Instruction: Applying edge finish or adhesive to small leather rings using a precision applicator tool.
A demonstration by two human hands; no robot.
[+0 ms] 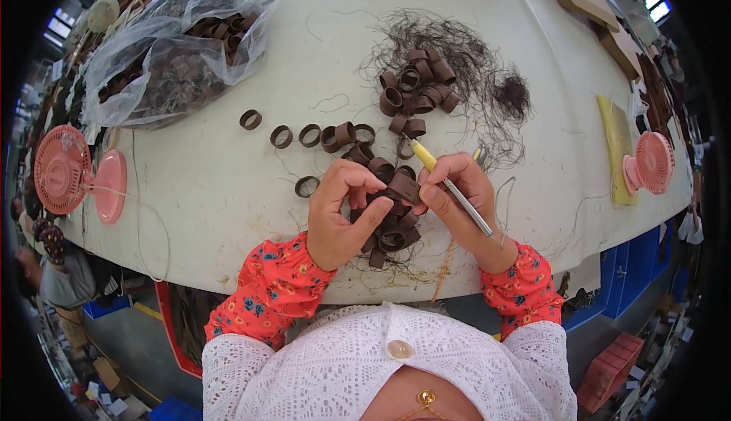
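Between my two hands, over a pile of the same kind, is a brown band loop [403,186] with small marks on its side. My left hand [340,212] pinches its left edge between thumb and fingers. At its other edge are the fingertips of my right hand [462,202]. That hand also holds a slim pen-shaped tool [467,208], silver with a yellow front part, slanting up and left to a thin tip; its exact kind is unclear. More brown loops [392,240] lie heaped beneath my hands, partly hidden by them.
Farther off lie another cluster of loops [421,84] and a tangle of dark threads [512,95]. Several single loops [281,137] are scattered leftward. A clear plastic bag [179,55] full of loops stands far left. Pink fans [62,170] flank the white table [221,192].
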